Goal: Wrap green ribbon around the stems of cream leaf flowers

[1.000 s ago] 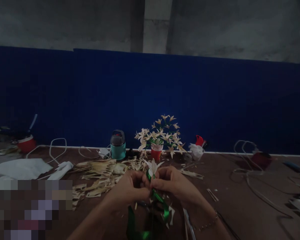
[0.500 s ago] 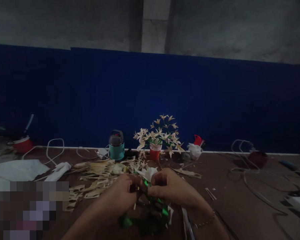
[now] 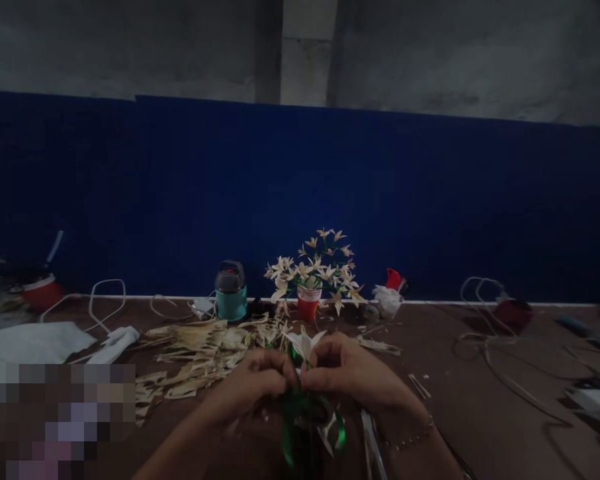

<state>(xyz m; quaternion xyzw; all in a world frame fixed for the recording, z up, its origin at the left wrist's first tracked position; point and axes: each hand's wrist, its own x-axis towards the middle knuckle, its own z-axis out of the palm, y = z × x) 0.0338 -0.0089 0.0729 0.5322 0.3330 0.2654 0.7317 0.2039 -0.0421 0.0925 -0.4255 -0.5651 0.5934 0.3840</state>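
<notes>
My left hand point(image 3: 253, 383) and my right hand point(image 3: 347, 373) meet above the brown table point(image 3: 480, 407), both pinched on the stem of a pale handmade flower point(image 3: 304, 343). Its petals stick up between my fingertips. A shiny green ribbon point(image 3: 310, 423) winds round the stem and hangs in blurred loops below my hands. A thin bracelet sits on my right wrist.
A red cup of several finished pale flowers point(image 3: 310, 280) stands behind my hands, with a teal jar point(image 3: 231, 291) to its left. Dried husk strips point(image 3: 200, 353) lie at left. White cloth point(image 3: 35, 341), cables point(image 3: 500, 347) and a red pot point(image 3: 40, 292) are scattered about. Scissors point(image 3: 373, 447) lie by my right wrist.
The flower dipped and came back up between my fingers. The green ribbon swung round under my hands and now hangs in loops lower down.
</notes>
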